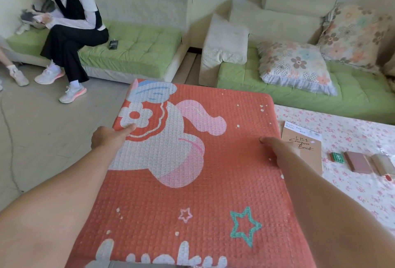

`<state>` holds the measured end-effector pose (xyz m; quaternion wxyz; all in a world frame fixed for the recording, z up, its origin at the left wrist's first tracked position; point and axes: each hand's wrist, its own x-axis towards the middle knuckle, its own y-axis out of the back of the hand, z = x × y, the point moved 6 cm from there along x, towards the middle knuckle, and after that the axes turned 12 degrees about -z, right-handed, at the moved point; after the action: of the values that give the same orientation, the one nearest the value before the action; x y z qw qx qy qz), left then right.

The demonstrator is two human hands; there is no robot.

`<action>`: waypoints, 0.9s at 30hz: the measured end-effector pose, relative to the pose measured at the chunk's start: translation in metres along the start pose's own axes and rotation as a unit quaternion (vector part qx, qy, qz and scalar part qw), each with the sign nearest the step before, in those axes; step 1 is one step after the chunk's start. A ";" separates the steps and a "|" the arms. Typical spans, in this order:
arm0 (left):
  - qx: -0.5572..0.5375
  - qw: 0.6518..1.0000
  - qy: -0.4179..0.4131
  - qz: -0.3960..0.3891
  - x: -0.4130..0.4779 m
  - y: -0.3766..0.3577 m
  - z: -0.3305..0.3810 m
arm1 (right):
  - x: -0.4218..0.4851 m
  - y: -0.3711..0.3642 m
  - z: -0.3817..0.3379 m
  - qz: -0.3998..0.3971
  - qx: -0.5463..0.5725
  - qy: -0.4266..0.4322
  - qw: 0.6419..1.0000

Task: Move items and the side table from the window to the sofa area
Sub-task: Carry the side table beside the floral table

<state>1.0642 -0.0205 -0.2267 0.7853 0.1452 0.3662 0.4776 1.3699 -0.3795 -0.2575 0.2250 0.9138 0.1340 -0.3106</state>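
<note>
Gripping the red quilted cushion at both sides, I have it held out flat in front of me, filling the near middle of the view. Its top shows a white and pink cartoon rabbit, a green star, a small pink star, and white lettering cut off by the bottom edge. My left hand clamps the left border with the thumb lying on the top face; the fingers go under the edge and I cannot see them. My right hand pinches the right border the same way, thumb on top, fingers hidden below. The two hands are well apart, one on each side of the cushion.

Just beside the cushion's right edge is a table under a pink floral cloth. On it lies a brown sketchbook, partly covered by my right wrist, then a small green box, a brown block and a paler block in a row toward the right.

To the left is pale tiled floor with a thin cable running across it.

Farther off, a sofa with green seat pads stands behind the table, with a floral pillow on the seat and a second floral pillow leaning in the corner. A second green-seated sofa runs along the far wall at left. On it a person in black and white sits cross-legged, and a dark phone lies on the seat beside them.
</note>
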 end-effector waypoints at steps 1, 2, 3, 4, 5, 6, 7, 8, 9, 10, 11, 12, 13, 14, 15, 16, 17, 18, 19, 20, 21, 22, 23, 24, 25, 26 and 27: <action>0.000 1.000 0.000 0.003 0.011 -0.003 0.007 | 0.011 -0.003 -0.010 0.000 -0.003 -0.003 1.000; -0.001 1.000 0.003 0.001 0.019 -0.006 0.013 | 0.019 -0.006 -0.017 0.000 -0.009 -0.005 1.000; -0.001 1.000 0.006 -0.003 0.029 -0.010 0.020 | 0.028 -0.009 -0.027 0.001 -0.012 -0.005 1.000; -0.001 1.000 0.008 -0.006 0.039 -0.014 0.027 | 0.037 -0.011 -0.036 0.002 -0.013 -0.003 1.000; -0.001 1.000 0.010 -0.009 0.048 -0.017 0.031 | 0.044 -0.014 -0.042 0.003 -0.011 -0.003 1.000; 0.001 1.000 0.013 -0.012 0.058 -0.021 0.037 | 0.055 -0.018 -0.050 0.001 -0.011 -0.004 1.000; 0.003 1.000 0.016 -0.014 0.070 -0.025 0.043 | 0.065 -0.023 -0.056 0.002 -0.005 -0.007 1.000; 0.008 1.000 0.017 -0.018 0.083 -0.030 0.048 | 0.076 -0.029 -0.062 0.000 0.001 -0.009 1.000; 0.012 1.000 0.019 -0.021 0.097 -0.034 0.052 | 0.086 -0.035 -0.068 0.000 0.005 -0.010 1.000; 0.016 0.999 0.020 -0.025 0.111 -0.039 0.057 | 0.096 -0.040 -0.072 0.006 0.003 -0.014 1.000; 0.016 0.999 0.020 -0.028 0.124 -0.043 0.061 | 0.105 -0.045 -0.076 0.011 0.006 -0.016 1.000; 0.020 0.999 0.023 -0.031 0.135 -0.047 0.064 | 0.111 -0.049 -0.079 0.021 0.001 -0.019 1.000; 0.024 0.999 0.024 -0.038 0.155 -0.054 0.071 | 0.124 -0.055 -0.085 0.031 -0.003 -0.029 0.999; 0.027 0.998 0.025 -0.042 0.167 -0.057 0.074 | 0.130 -0.058 -0.087 0.041 -0.009 -0.033 0.999; 0.033 0.998 0.026 -0.049 0.181 -0.062 0.079 | 0.139 -0.063 -0.091 0.050 -0.014 -0.044 0.998; 0.040 0.997 0.029 -0.054 0.196 -0.066 0.083 | 0.148 -0.068 -0.094 0.052 -0.018 -0.056 0.997; 0.043 0.997 0.032 -0.059 0.209 -0.069 0.087 | 0.155 -0.074 -0.098 0.050 -0.024 -0.064 0.996; 0.045 0.996 0.034 -0.064 0.223 -0.074 0.092 | 0.163 -0.081 -0.102 0.043 -0.024 -0.072 0.996; 0.049 0.996 0.036 -0.068 0.237 -0.078 0.096 | 0.171 -0.087 -0.106 0.041 -0.023 -0.074 0.996; 0.053 0.995 0.038 -0.073 0.251 -0.083 0.102 | 0.183 -0.093 -0.109 0.043 -0.015 -0.077 0.996; 0.058 0.994 0.039 -0.080 0.264 -0.088 0.105 | 0.192 -0.098 -0.111 0.046 -0.013 -0.081 0.996; 0.059 0.994 0.034 -0.085 0.272 -0.091 0.107 | 0.196 -0.102 -0.111 0.043 -0.009 -0.086 0.995; 0.060 0.993 0.034 -0.092 0.278 -0.093 0.110 | 0.200 -0.105 -0.114 0.043 -0.006 -0.084 0.996; 0.071 0.992 0.041 -0.099 0.291 -0.101 0.110 | 0.212 -0.111 -0.112 0.047 -0.006 -0.091 0.995; 0.078 0.991 0.044 -0.101 0.297 -0.104 0.110 | 0.216 -0.112 -0.110 0.051 -0.007 -0.093 0.994; 0.081 0.990 0.046 -0.107 0.302 -0.109 0.110 | 0.220 -0.114 -0.107 0.051 -0.006 -0.097 0.994; 0.082 0.989 0.052 -0.113 0.313 -0.119 0.108 | 0.230 -0.117 -0.103 0.051 -0.015 -0.102 0.993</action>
<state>1.3036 0.2011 -0.3575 0.7993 0.1414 0.4588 0.3615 1.5547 -0.2030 -0.3674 0.2665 0.8797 0.0679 -0.3879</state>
